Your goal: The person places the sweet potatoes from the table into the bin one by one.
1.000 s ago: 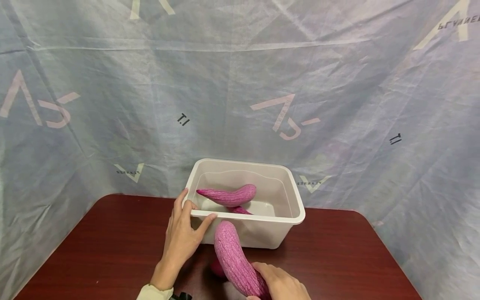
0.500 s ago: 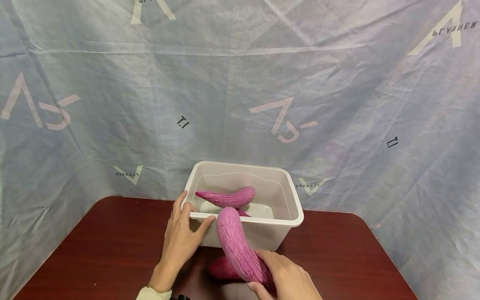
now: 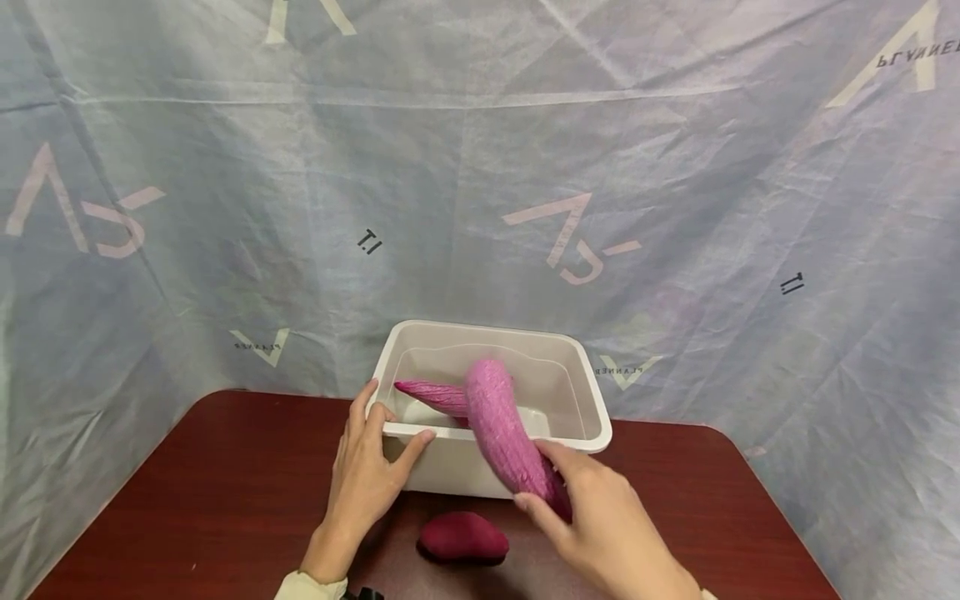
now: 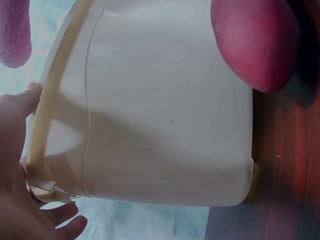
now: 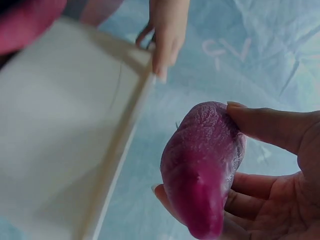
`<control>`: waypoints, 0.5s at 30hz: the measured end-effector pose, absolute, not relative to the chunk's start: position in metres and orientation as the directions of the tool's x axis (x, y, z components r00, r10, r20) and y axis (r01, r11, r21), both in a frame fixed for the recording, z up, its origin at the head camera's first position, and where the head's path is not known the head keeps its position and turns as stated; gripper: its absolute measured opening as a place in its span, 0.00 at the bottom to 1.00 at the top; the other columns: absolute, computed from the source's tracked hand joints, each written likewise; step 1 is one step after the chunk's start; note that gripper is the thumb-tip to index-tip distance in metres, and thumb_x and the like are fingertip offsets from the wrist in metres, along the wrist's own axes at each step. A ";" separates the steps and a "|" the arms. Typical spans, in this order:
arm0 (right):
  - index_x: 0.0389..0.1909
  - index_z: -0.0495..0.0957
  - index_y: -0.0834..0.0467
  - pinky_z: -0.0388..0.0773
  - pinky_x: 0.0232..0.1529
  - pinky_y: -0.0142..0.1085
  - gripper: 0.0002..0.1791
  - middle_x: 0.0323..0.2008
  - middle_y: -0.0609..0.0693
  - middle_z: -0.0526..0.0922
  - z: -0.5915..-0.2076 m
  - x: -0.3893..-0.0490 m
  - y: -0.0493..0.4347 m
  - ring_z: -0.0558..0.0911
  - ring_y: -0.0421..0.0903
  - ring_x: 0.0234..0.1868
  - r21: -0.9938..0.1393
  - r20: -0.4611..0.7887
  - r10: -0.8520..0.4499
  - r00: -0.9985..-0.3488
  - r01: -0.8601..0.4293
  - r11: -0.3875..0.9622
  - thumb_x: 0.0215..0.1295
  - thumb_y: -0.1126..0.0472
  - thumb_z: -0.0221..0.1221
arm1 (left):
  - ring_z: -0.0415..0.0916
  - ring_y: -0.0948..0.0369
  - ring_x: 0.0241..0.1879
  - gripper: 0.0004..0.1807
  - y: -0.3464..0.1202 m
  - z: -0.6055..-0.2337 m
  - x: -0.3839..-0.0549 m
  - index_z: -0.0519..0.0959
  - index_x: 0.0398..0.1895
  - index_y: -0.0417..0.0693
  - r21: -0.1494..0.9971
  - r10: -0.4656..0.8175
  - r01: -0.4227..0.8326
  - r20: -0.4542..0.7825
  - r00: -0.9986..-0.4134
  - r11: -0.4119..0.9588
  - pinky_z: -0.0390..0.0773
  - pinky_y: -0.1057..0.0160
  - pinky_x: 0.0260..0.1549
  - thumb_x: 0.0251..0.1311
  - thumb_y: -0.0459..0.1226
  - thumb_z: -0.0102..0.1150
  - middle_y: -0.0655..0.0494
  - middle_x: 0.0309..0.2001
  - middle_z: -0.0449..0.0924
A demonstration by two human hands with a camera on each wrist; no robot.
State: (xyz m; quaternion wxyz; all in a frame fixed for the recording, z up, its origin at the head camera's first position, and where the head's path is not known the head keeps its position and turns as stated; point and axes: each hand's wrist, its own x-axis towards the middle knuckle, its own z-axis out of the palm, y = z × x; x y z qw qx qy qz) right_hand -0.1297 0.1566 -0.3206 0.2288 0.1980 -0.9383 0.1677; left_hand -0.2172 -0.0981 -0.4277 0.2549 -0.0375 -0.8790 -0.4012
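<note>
My right hand [image 3: 600, 508] holds a long, curved, wrinkled purple sweet potato [image 3: 498, 425] by its near end, between thumb and fingers. Its rounded far end reaches over the front rim of a white plastic bin [image 3: 457, 467]. In the right wrist view the sweet potato's tapered end [image 5: 202, 200] points toward the camera. At the bin's front left corner my left hand [image 3: 367, 475] grips the rim. Inside lies another long sweet potato [image 3: 435, 396], partly hidden behind the held one, with a bit of a further one [image 3: 462, 422] beneath it.
A smaller, smooth, dark red sweet potato [image 3: 462, 536] lies on the brown wooden table [image 3: 225, 492] in front of the bin. Behind the table hangs a grey-blue cloth [image 3: 450, 167] with printed letters, closing in the back and both sides.
My right hand has carried the sweet potato forward, up and slightly right, from before the bin to over its front rim. The dark red one is now uncovered. My left hand stays on the rim.
</note>
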 end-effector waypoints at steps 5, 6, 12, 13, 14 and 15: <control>0.55 0.80 0.49 0.78 0.38 0.44 0.24 0.40 0.44 0.88 -0.303 -0.150 0.162 0.85 0.42 0.38 -0.247 0.452 -0.248 -0.857 -0.388 0.888 0.57 0.51 0.72 | 0.72 0.43 0.60 0.26 -0.098 -0.427 -0.218 0.69 0.39 0.55 0.682 -0.136 0.275 0.484 -0.865 0.678 0.72 0.40 0.50 0.55 0.60 0.69 0.55 0.78 0.56; 0.55 0.80 0.50 0.78 0.38 0.45 0.24 0.39 0.45 0.88 -0.300 -0.155 0.163 0.86 0.44 0.38 -0.251 0.436 -0.243 -0.866 -0.377 0.892 0.58 0.51 0.71 | 0.73 0.43 0.59 0.26 -0.098 -0.427 -0.218 0.69 0.39 0.55 0.681 -0.135 0.275 0.485 -0.864 0.679 0.72 0.41 0.50 0.55 0.60 0.69 0.55 0.78 0.56; 0.55 0.80 0.53 0.77 0.34 0.47 0.22 0.36 0.50 0.87 -0.291 -0.187 0.169 0.84 0.48 0.34 -0.259 0.351 -0.215 -0.911 -0.315 0.913 0.61 0.51 0.69 | 0.73 0.42 0.58 0.26 -0.098 -0.428 -0.219 0.69 0.39 0.54 0.676 -0.139 0.273 0.489 -0.861 0.685 0.72 0.40 0.49 0.56 0.60 0.69 0.55 0.78 0.56; 0.55 0.80 0.53 0.76 0.33 0.46 0.21 0.35 0.50 0.86 -0.291 -0.191 0.170 0.83 0.48 0.33 -0.259 0.337 -0.211 -0.918 -0.306 0.916 0.62 0.52 0.68 | 0.73 0.42 0.59 0.26 -0.098 -0.428 -0.219 0.69 0.39 0.54 0.676 -0.140 0.273 0.489 -0.861 0.685 0.72 0.40 0.49 0.56 0.60 0.69 0.55 0.78 0.56; 0.55 0.80 0.54 0.75 0.33 0.46 0.21 0.34 0.51 0.86 -0.290 -0.196 0.171 0.83 0.48 0.33 -0.259 0.326 -0.206 -0.923 -0.297 0.919 0.62 0.52 0.68 | 0.73 0.42 0.59 0.26 -0.098 -0.428 -0.219 0.69 0.39 0.54 0.675 -0.140 0.273 0.491 -0.860 0.686 0.72 0.40 0.50 0.56 0.60 0.69 0.55 0.78 0.56; 0.54 0.80 0.54 0.75 0.32 0.46 0.21 0.33 0.50 0.86 -0.290 -0.200 0.171 0.82 0.48 0.33 -0.260 0.312 -0.201 -0.928 -0.287 0.922 0.62 0.52 0.67 | 0.73 0.41 0.59 0.26 -0.098 -0.428 -0.219 0.70 0.39 0.53 0.675 -0.141 0.273 0.492 -0.859 0.686 0.72 0.40 0.50 0.55 0.60 0.69 0.55 0.78 0.57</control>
